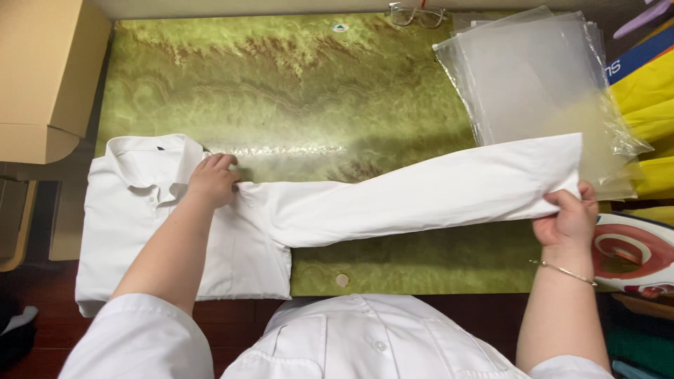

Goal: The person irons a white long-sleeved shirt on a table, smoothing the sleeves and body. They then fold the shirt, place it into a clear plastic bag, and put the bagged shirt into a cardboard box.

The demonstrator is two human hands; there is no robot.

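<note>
A white collared shirt (151,231) lies on the left part of a green marbled table (302,91), collar toward the far left. My left hand (212,179) presses down on its shoulder, fingers curled on the cloth. One long sleeve (421,193) stretches out to the right across the table. My right hand (567,219), with a thin bracelet on the wrist, pinches the sleeve's cuff end and holds it slightly above the surface.
A stack of clear plastic bags (533,77) lies at the table's far right. Eyeglasses (415,14) rest at the far edge. A cardboard box (45,77) stands at left. Yellow cloth (649,119) and a red-white iron (635,256) sit at right.
</note>
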